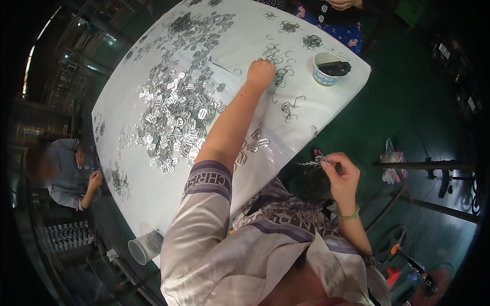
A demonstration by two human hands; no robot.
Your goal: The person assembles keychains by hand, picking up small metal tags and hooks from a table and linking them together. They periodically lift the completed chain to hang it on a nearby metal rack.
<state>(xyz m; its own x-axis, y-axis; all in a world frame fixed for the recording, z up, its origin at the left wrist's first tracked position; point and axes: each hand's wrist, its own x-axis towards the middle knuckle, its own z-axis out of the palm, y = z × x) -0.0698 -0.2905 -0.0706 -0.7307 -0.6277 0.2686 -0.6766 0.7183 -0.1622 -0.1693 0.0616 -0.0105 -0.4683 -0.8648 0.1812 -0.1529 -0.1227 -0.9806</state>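
Observation:
My left hand reaches far across the white table, knuckles up, fingers curled down onto a scatter of bent wire hooks. Whether it grips one is hidden. A wide heap of small shiny metal buckles lies to the left of that arm, with a few loose buckles near the table's edge. My right hand is off the table beside my lap, pinching a short row of metal buckles strung on a wire.
A white cup with a dark object in it stands near the table's right edge. Another person sits at the left side, and a third person's hands work at the far end. A clear plastic cup is at the near left corner.

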